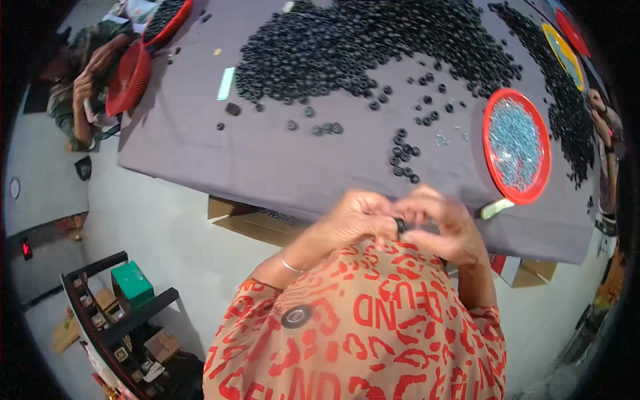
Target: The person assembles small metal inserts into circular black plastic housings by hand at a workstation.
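Observation:
Close above the front table edge, my left hand (363,217) pinches a small black ring-shaped part (401,226) between its fingertips. My right hand (445,223) meets it from the other side, fingers curled and thumb close to the part. These fingers are slightly blurred, and anything tiny in them is too small to make out. Just beyond my hands lies a loose cluster of the same black parts (403,157). To the right stands a red plastic tray (488,143) full of small silvery metal pieces (515,143), with a pale green strip (497,209) by its near rim.
A large heap of black parts (373,47) spreads over the far side of the grey-covered table (267,167). Red baskets (127,79) stand at the left, near a co-worker's hands (93,70). Another person's hands (602,117) reach in at the right. A cardboard box (250,223) sits below the table.

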The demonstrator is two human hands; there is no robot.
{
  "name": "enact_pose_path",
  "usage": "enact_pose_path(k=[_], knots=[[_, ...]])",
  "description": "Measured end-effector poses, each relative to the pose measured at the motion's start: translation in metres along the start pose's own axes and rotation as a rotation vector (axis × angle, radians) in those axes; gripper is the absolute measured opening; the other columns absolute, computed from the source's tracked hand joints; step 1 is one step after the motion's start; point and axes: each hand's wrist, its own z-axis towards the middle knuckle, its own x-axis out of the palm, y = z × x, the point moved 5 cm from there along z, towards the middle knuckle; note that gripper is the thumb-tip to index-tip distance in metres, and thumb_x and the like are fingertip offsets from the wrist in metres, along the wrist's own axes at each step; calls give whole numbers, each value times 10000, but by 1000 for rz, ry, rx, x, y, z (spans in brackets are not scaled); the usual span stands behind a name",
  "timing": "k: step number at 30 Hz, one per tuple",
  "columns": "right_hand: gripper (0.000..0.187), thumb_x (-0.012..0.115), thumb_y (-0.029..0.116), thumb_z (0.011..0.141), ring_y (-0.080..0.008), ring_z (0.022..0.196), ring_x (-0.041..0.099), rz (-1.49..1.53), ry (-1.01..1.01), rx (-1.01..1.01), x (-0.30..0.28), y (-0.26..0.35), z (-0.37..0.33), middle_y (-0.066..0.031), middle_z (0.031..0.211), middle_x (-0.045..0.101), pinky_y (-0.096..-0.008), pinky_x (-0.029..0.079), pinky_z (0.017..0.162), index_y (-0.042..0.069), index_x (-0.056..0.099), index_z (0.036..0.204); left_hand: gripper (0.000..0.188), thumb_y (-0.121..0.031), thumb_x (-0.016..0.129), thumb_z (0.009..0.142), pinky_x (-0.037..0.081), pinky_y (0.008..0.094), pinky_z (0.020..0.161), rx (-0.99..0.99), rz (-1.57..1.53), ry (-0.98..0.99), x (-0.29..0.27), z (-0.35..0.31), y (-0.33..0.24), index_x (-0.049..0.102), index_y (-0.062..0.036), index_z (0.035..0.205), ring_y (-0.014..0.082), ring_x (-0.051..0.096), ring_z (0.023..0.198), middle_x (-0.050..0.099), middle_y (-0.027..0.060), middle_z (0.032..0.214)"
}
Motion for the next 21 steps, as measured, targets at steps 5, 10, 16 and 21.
enact_pose_path(k=[5, 10, 16, 21], knots=[[341, 692, 7, 620, -115, 585, 509, -95, 30, -64, 6, -6, -6, -33, 692, 553, -246, 410, 541, 47, 648, 956, 107, 0, 580, 781, 502, 222, 441, -103, -280, 57, 4, -5, 24, 614, 55, 867, 119, 612, 530, 632, 121, 745], [306, 686, -22, 612, -103, 565, 487, -75, 51, -123, 16, -11, -12, -34, 671, 544, -237, 370, 488, 16, 635, 911, 172, -124, 635, 823, 529, 229, 494, -156, -127, 102, 0, -13, 33, 611, 38, 876, 99, 594, 539, 633, 88, 729], [179, 649, -34, 647, -122, 544, 468, -94, -29, -157, 22, -19, -12, -33, 635, 527, -254, 359, 481, 13, 598, 812, 185, -153, 645, 819, 495, 217, 469, -164, -36, 148, -2, -12, 33, 599, 24, 850, 93, 580, 537, 625, 75, 726], [131, 624, -23, 699, -148, 581, 497, -120, -64, -91, 29, -19, 7, -61, 693, 546, -276, 390, 521, 2, 582, 821, 97, -52, 583, 823, 486, 232, 516, -42, -89, -214, -15, -25, 13, 572, 31, 873, 120, 589, 551, 621, 87, 729]])
